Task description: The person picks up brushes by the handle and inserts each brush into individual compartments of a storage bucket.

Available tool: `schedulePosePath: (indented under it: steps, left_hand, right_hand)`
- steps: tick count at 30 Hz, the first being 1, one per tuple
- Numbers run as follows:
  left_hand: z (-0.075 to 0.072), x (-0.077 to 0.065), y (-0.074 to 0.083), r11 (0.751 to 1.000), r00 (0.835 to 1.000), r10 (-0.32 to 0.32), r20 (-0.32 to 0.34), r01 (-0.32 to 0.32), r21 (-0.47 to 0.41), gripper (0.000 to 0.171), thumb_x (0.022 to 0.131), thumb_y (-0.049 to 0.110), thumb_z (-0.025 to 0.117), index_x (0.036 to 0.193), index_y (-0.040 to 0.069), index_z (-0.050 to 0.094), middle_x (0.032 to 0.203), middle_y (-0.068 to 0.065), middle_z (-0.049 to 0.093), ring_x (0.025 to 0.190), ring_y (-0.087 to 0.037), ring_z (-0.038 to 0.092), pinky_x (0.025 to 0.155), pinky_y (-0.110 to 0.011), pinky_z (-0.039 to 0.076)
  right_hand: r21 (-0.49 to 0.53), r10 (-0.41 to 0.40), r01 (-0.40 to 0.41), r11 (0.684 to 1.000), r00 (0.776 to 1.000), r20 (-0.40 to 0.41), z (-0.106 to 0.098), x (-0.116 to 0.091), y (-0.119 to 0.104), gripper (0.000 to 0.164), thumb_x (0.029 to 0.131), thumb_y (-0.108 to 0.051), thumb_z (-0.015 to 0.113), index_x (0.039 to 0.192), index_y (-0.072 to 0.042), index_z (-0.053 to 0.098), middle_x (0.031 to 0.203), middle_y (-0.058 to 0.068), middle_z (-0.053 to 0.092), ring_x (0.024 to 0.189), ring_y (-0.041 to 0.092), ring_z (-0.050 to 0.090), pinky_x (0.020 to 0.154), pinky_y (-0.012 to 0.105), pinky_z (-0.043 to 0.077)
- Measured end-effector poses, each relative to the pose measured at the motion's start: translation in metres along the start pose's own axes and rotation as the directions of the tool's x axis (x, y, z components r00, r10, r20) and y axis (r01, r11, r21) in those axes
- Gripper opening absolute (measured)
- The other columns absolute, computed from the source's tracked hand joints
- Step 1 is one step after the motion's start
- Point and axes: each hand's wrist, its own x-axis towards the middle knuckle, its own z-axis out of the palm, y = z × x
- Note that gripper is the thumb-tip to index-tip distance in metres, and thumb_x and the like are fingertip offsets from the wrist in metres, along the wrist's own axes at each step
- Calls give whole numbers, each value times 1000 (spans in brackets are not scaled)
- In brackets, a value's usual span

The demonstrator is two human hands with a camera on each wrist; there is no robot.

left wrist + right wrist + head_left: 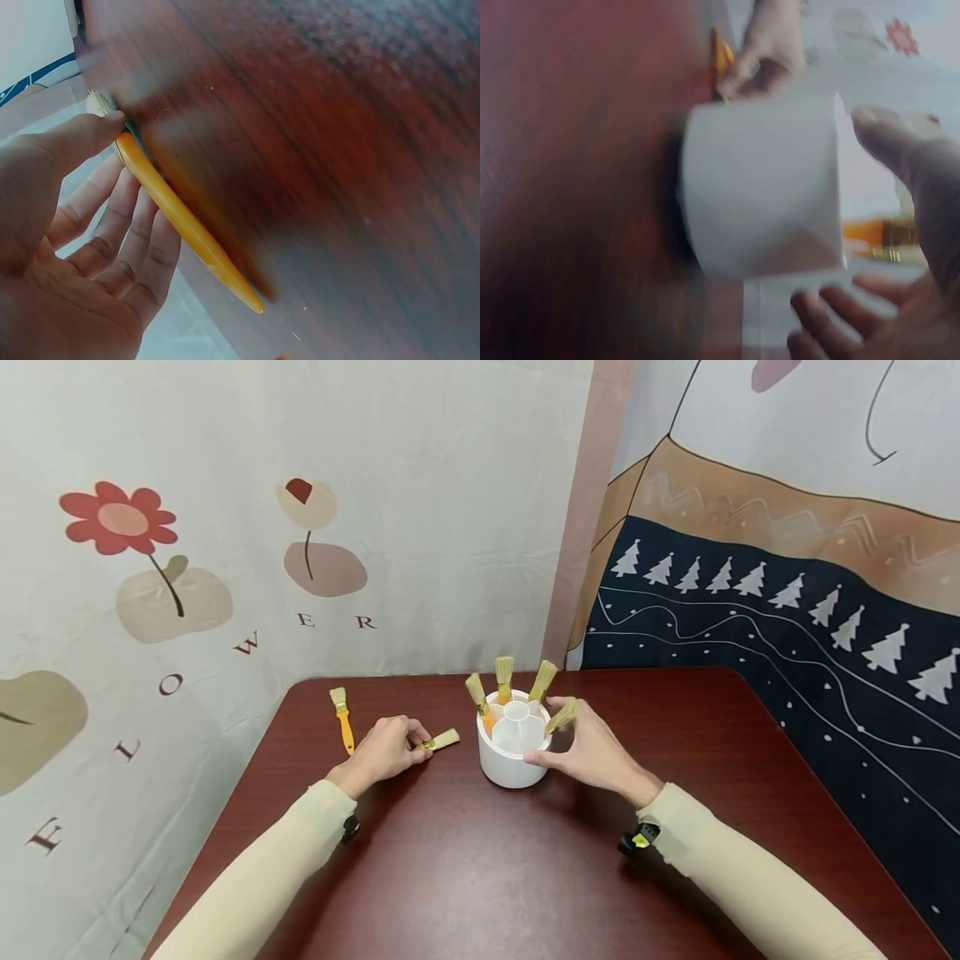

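Observation:
Between thumb and fingers, my left hand [386,750] pinches a paintbrush [446,740] near its bristle end, just over the table. In the left wrist view the yellow handle of that paintbrush [187,221] slants away past the fingers. A round white divided organizer [512,770] stands upright to the right, with several paintbrushes [505,677] in its outer compartments, bristles up. My right hand [588,750] is spread around the organizer's right side, thumb by the rim; contact is unclear. The right wrist view is blurred, with the organizer's wall [761,187] between thumb and fingers.
Another yellow-handled paintbrush [343,720] lies on the dark red wooden table [465,877], left of my left hand. Behind the table hangs a printed cloth [450,527] with flowers and letters, meeting a dark tree-patterned one [697,618] at the right.

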Motion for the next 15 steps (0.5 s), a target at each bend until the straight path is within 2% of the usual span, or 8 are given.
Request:
schedulePosePath:
  steps: [4,7,11,15]
  left_hand:
    - [0,-2,-1,1000,1000,-8,-5,7,-13,14,103,21,91,113,11,87,104,-4,82,93,-17,75,87,-43,66]
    - [0,-3,-2,1000,1000,-12,-5,12,-25,15,104,22,90,114,11,86,105,-4,81,92,-16,74,86,-42,65]
    - [-1,-4,0,999,1000,-5,-15,4,-37,16,104,22,90,115,11,86,105,-5,79,89,-14,72,85,-41,64]
    - [-3,-5,1,999,999,15,-40,-17,-45,17,103,21,90,115,10,86,103,-5,78,86,-12,70,82,-38,63]
  right_hand:
    - [61,-5,-2,998,993,116,-12,11,11,106,90,-50,101,174,-16,46,175,14,54,152,38,60,129,73,48]
    - [90,-21,3,996,980,196,-18,20,17,109,92,-47,100,177,-14,42,179,16,50,156,40,58,131,74,46]
    - [133,-41,5,991,962,269,-21,29,23,108,93,-42,100,177,-12,40,177,18,51,148,40,67,128,70,53]
    - [178,-65,10,984,949,309,-21,35,27,106,93,-37,100,177,-13,40,173,18,57,141,38,73,124,67,57]
